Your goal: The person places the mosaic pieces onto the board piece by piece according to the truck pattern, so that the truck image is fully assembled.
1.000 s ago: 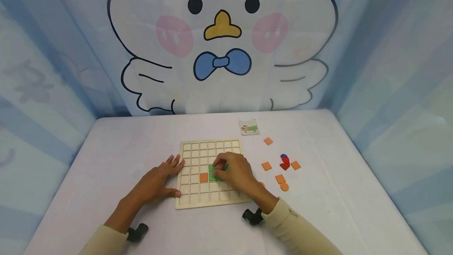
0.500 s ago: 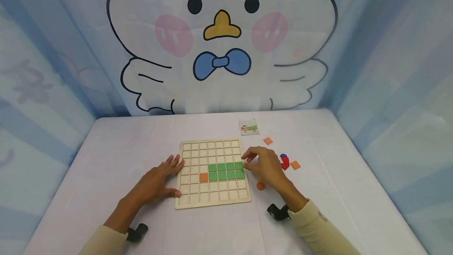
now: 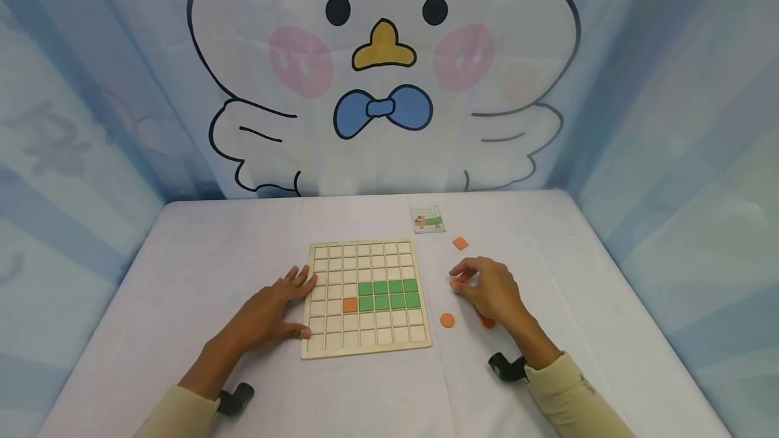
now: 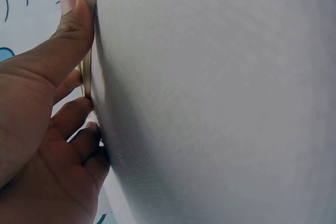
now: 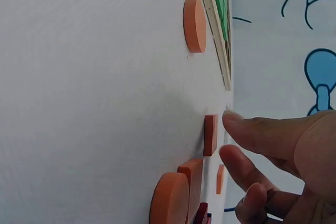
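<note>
A wooden grid board (image 3: 325,340) lies mid-table, bearing a block of green square tiles (image 3: 381,302) and one orange square tile (image 3: 349,305). My left hand (image 3: 264,316) rests along the board's left edge with fingers spread; its thumb (image 4: 73,19) lies on the rim in the left wrist view. Right of the board, my right hand (image 3: 494,290) hovers over a loose orange square (image 5: 210,135). Thumb and index finger stand apart, their tips close above that square. An orange disc (image 3: 447,320) lies between hand and board.
A small picture card (image 3: 428,220) lies behind the board. Another orange square (image 3: 460,242) sits near it. Below the right hand are an orange round piece (image 5: 169,198), an orange square (image 5: 191,182) and a dark red piece (image 5: 201,214). A cartoon curtain (image 3: 383,154) hangs behind the table.
My right hand has moved right, off the board and over to the loose orange tiles. The green tiles it covered now show. The left hand stays in place.
</note>
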A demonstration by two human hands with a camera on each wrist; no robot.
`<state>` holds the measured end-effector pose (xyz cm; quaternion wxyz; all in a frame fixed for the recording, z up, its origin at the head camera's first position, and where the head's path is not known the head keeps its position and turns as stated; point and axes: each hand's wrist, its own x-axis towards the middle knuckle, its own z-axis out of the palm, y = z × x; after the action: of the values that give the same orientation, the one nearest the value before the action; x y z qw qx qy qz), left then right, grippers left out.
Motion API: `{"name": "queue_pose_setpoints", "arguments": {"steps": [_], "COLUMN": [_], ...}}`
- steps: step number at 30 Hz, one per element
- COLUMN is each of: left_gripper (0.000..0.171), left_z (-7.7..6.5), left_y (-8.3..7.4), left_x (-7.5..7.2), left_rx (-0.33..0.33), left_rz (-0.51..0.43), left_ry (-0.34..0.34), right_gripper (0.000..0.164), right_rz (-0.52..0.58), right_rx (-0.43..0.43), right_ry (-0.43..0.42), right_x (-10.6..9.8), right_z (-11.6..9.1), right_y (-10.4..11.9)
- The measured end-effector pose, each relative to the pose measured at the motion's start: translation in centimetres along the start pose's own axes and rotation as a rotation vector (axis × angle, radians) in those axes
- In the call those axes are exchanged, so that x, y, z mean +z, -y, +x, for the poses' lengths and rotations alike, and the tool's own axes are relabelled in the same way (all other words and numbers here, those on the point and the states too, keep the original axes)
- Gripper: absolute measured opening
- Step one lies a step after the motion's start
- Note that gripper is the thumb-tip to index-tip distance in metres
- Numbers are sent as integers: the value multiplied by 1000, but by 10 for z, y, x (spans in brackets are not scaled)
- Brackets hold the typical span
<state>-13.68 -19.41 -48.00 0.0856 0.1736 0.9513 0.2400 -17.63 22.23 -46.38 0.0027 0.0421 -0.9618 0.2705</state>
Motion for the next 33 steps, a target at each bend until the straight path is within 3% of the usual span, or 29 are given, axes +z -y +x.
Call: {"name": "queue_pose_setpoints", "arguments": {"steps": [9, 18, 23, 33], "left_gripper": [106, 106, 106, 106], "left_z": [1, 1, 1, 1], "left_y": [2, 3, 3, 3], "left_x": [1, 1, 1, 0], "left_rx": [17, 15, 19, 9], "left_rz": [7, -5, -3, -6], "left_ry": [-8, -4, -6, 0], "right_gripper": [17, 19, 19, 18], "right_rz": [-31, 17, 90, 159], "right_rx": [35, -20, -64, -41], "right_ry": [38, 1, -33, -26], "right_x": [0, 6, 11, 22], "right_z": [1, 4, 6, 13], "right_y": [-5, 0, 9, 44]}}
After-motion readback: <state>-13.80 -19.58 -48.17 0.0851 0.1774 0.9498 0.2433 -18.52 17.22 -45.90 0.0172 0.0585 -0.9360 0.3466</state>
